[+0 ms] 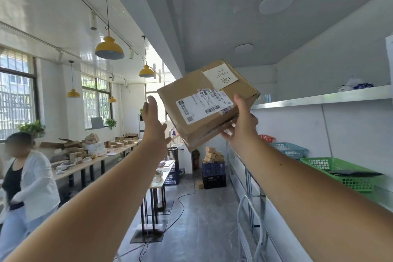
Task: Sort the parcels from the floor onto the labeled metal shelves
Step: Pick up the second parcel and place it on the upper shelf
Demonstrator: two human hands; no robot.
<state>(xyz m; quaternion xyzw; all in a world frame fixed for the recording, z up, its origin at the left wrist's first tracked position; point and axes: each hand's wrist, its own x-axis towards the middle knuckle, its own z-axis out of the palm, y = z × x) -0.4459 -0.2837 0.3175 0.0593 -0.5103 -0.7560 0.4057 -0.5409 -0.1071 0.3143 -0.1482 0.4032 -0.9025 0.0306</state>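
The right hand (240, 125) grips the tilted box (204, 102) at its lower edge; the left hand (153, 121), fingers straight, is just beside the box without touching. I would steady it with 2 hands.

brown cardboard parcel (197, 121) with a white shipping label (204, 105) printed in black and a cream note (220, 76) handwritten in black; grid-patterned green basket (340, 173), blue basket (289, 149), red basket (265, 138); yellow lamp (109, 48); dark blue crate (213, 168) over a black crate (213, 181)
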